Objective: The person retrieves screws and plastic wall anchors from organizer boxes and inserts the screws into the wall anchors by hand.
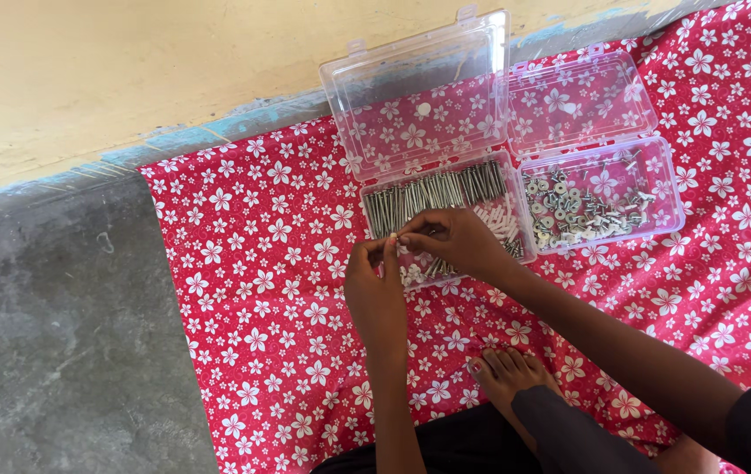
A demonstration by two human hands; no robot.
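Red flower cloth (261, 290) covers floor, keeps small parts from rolling off. 2 clear boxes lie open, lids back. Left box (516, 230) holds long screws (432, 195) in row, points toward wall. Right box (669, 197) holds washers. Left hand (375, 285) and right hand (454, 241) meet over left box, fingertips pinched on tiny pale part (392, 239). Too small to tell which way it points.

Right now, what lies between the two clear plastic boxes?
Nothing: in the head view the box of long screws and the box of small fittings sit side by side, walls touching or nearly so, on the red floral cloth.
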